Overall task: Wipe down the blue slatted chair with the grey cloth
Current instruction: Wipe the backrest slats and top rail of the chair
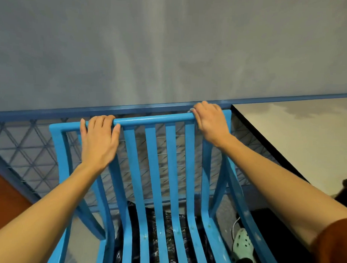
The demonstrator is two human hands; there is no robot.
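The blue slatted chair (153, 170) stands right in front of me, its back slats running up to a rounded top rail (153, 118). My left hand (98, 140) lies over the left part of that rail, fingers curled over its far side. At the rail's right end, my right hand (210, 122) is closed over the top. Only a small pale sliver of the grey cloth (190, 110) peeks out by its fingertips; the rest is hidden under the hand.
A blue railing (110, 109) with wire mesh runs just behind the chair. A white tabletop with a black edge (286, 131) adjoins the chair on the right. Under the seat lie a black plastic bag (165, 219), a white cable (235, 224) and a green clog (242, 244).
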